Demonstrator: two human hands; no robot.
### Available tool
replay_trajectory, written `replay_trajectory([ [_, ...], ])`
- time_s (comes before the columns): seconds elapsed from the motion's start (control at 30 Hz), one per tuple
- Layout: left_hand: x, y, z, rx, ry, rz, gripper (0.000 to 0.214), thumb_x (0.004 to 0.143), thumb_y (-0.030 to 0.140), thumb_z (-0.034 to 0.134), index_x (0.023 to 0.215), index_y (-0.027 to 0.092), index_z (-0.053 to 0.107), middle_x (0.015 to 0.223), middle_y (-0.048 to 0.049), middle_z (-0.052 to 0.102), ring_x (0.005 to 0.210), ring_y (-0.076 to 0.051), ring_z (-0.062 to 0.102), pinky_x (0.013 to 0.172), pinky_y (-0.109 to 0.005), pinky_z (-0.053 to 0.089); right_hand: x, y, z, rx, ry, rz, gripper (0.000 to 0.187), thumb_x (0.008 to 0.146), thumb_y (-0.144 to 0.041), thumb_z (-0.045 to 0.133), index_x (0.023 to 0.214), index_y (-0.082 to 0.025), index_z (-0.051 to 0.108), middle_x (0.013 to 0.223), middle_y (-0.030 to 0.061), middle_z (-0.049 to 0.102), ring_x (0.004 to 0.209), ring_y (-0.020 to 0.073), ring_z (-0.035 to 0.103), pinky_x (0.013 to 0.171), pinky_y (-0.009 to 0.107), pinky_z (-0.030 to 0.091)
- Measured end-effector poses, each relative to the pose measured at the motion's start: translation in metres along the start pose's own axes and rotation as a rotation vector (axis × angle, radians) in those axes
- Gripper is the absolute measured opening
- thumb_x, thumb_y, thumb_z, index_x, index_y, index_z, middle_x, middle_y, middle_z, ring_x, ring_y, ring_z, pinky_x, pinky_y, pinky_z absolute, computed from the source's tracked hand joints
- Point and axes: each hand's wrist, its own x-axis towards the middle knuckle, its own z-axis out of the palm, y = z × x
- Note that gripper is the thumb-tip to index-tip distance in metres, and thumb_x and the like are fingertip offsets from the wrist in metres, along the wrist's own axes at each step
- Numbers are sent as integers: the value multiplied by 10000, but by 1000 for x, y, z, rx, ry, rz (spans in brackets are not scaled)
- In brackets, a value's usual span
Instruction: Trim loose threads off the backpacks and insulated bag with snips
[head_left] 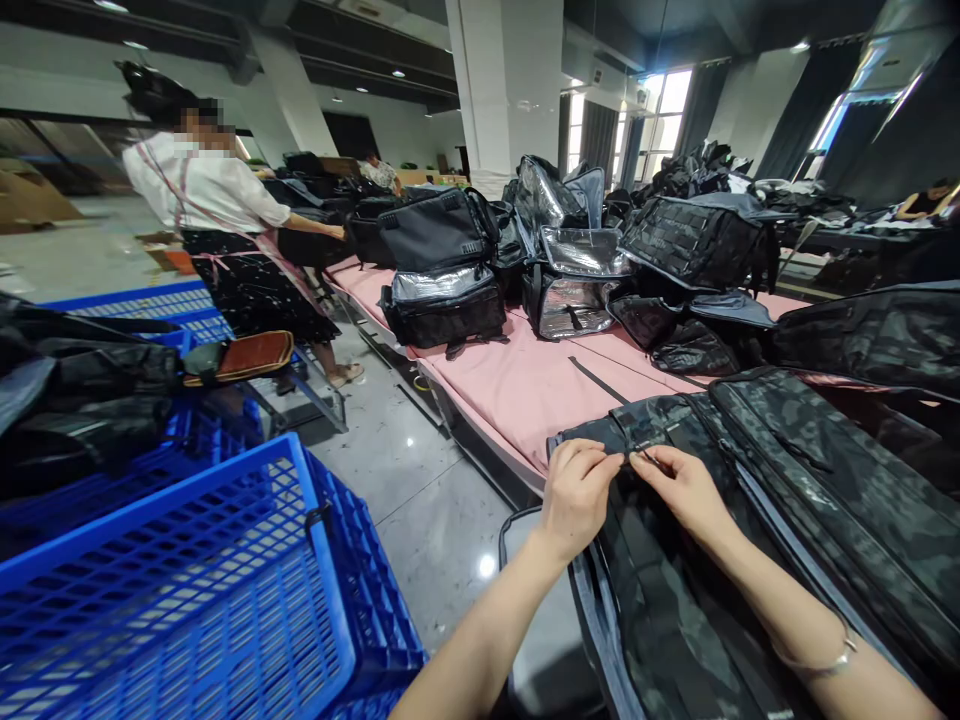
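A large dark camouflage bag lies across the near corner of the pink table, part of it hanging over the edge. My left hand is closed in a pinch on the bag's edge near a strap or zipper. My right hand pinches the same spot from the right, holding a thin dark item I cannot make out against the fabric. A thin bracelet circles my right wrist.
Blue plastic crates stand at the left, some holding dark bags. Several black bags with silver lining are piled on the table farther back. A person in a white top works beside the table's far left. Grey floor lies between crates and table.
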Motion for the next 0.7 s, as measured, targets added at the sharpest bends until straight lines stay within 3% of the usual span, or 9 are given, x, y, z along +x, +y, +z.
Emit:
replay_trajectory([
  [0.1, 0, -1, -2, -45, -36, -25, 187, 830, 129, 531, 957, 175, 661, 807, -56, 662, 897, -183, 580, 814, -359, 487, 0, -4, 0, 77, -18, -14, 358, 727, -493, 606, 728, -135, 614, 703, 15, 556, 668, 128, 473, 633, 254, 376],
  [0.23, 7, -1, -9, -266, -119, -235, 249, 850, 209, 536, 1080, 161, 620, 951, -79, 670, 945, -172, 583, 859, -334, 475, 0, -9, 0, 181, 20, -55, 342, 704, -473, 624, 748, -133, 617, 693, 16, 566, 635, 125, 487, 617, 254, 401],
  [0.37, 17, 0, -12, -327, -238, -437, 136, 828, 250, 565, 866, 173, 671, 858, -48, 663, 848, -160, 584, 776, -292, 458, -1, -10, 2, 123, 32, -121, 346, 731, -474, 607, 768, -131, 633, 731, 40, 607, 679, 147, 540, 662, 271, 441],
  [0.53, 22, -1, -12, -433, -209, -685, 171, 802, 273, 548, 703, 146, 607, 710, -10, 614, 709, -127, 538, 671, -243, 404, -5, -9, -4, -157, 166, -248, 325, 856, -438, 512, 1016, -168, 596, 962, 55, 636, 857, 165, 594, 736, 271, 466],
  [0.7, 25, -2, -16, -581, -151, -808, 207, 768, 304, 552, 654, 132, 558, 649, 0, 548, 647, -104, 474, 626, -219, 370, -9, -13, -13, -579, 368, -654, 206, 920, -287, 459, 1042, -165, 572, 926, 56, 638, 833, 155, 594, 736, 270, 460],
])
